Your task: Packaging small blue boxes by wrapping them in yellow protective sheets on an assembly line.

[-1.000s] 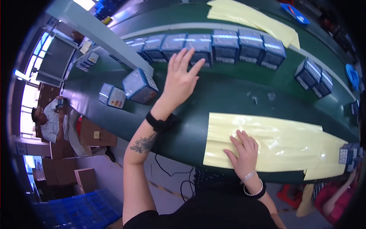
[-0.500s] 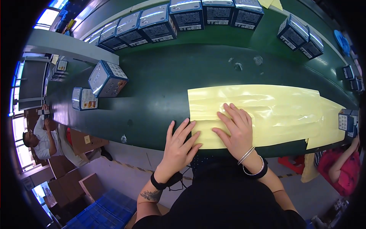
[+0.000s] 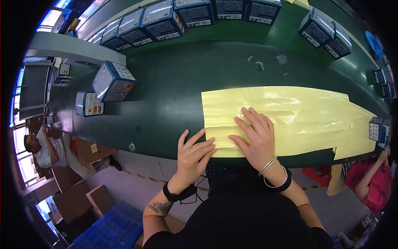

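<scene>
Yellow glossy sheeting (image 3: 309,124) lies on the dark green table (image 3: 166,95) under the right hand (image 3: 257,137), and it spreads from this hand mostly toward two and three o'clock. The right hand is flat, its fingers a little apart, and it holds nothing. The left hand (image 3: 192,155) has half-bent fingers, which reach over the sheeting's left border; whether they pinch it, I cannot tell. From the left hand, the sheeting's middle is between two and three o'clock.

Of hands on the sheeting there are two. Its stepped edge suggests more than one layer, but these I cannot count. Taking the space between both hands as the centre, at least six blue cartons (image 3: 193,13) make a row around eleven o'clock. Two boxes (image 3: 317,29) stand touching between one and two o'clock, and two packages (image 3: 114,81) near ten o'clock, one larger in the view. Two co-workers are visible: one person (image 3: 45,149) at nine o'clock, another person (image 3: 367,182) past three.
</scene>
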A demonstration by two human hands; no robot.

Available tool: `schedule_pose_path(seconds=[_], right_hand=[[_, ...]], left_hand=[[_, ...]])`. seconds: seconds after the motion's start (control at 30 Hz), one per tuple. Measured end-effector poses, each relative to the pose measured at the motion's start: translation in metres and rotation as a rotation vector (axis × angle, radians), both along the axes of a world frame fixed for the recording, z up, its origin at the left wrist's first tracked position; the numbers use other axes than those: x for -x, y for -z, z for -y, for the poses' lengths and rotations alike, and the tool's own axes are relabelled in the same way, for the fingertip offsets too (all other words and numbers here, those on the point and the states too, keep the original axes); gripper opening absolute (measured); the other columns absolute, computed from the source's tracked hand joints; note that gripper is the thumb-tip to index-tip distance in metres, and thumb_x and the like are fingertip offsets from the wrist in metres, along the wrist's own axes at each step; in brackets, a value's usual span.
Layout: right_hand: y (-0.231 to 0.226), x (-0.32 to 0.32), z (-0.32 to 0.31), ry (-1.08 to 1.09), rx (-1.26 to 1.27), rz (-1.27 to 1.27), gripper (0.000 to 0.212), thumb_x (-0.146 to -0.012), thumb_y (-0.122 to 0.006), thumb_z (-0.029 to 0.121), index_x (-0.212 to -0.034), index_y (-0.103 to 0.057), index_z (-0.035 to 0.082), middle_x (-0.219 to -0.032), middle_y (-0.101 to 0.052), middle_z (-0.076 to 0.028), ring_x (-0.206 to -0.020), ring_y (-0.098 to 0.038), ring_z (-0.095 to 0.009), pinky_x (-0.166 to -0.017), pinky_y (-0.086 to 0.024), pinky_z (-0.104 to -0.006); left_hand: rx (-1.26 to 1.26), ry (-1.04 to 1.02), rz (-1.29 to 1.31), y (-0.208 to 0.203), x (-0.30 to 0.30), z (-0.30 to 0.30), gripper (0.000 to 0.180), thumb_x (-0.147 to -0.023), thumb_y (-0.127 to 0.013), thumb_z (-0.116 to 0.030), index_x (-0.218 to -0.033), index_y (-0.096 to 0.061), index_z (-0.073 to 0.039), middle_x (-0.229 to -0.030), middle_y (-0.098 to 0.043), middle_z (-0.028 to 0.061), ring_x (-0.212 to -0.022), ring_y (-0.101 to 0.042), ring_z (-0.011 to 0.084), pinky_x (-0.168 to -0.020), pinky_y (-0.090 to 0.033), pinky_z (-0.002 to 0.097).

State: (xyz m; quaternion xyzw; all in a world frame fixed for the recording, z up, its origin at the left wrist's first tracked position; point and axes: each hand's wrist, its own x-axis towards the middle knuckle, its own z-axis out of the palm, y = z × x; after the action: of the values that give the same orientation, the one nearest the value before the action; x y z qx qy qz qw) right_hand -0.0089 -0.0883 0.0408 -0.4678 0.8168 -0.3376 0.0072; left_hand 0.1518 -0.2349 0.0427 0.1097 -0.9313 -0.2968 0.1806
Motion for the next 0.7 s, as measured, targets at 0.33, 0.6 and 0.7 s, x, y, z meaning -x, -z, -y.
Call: schedule_pose_path(seconds=[0.33, 0.6, 0.7], right_hand=[[0.001, 0.0, 0.001, 0.016, -0.004, -0.009, 0.043, -0.078, -0.076, 0.025, -0.115, -0.066, 0.005, -0.129, -0.058, -0.014, -0.124, -0.051, -0.031, -0.103, -0.036, -0.044], [0.001, 0.0, 0.002, 0.006, -0.001, -0.01, 0.043, -0.078, -0.076, 0.026, -0.115, -0.066, 0.005, -0.13, -0.057, -0.014, -0.125, -0.051, -0.031, -0.103, -0.035, -0.0452], [0.001, 0.0, -0.001, 0.021, -0.025, -0.003, 0.044, -0.078, -0.076, 0.026, -0.115, -0.065, 0.005, -0.131, -0.057, -0.015, -0.126, -0.05, -0.032, -0.104, -0.035, -0.0461]], left_hand=[[-0.109, -0.027, -0.013, -0.005, 0.004, 0.002, 0.009, -0.074, -0.076, -0.003, -0.081, -0.072, -0.008, -0.094, -0.073, 0.0016, -0.105, -0.063, 0.0271, -0.108, -0.031, 0.0502], [-0.214, 0.1, 0.018, -0.057, 0.01, 0.039, 0.011, -0.073, -0.076, -0.003, -0.081, -0.069, -0.006, -0.091, -0.071, 0.0024, -0.101, -0.062, 0.0249, -0.102, -0.038, 0.0457], [-0.335, 0.127, 0.013, -0.084, 0.043, 0.078, 0.012, -0.075, -0.074, -0.003, -0.085, -0.067, -0.004, -0.102, -0.07, 0.0072, -0.103, -0.062, 0.0244, -0.096, -0.044, 0.0375]])
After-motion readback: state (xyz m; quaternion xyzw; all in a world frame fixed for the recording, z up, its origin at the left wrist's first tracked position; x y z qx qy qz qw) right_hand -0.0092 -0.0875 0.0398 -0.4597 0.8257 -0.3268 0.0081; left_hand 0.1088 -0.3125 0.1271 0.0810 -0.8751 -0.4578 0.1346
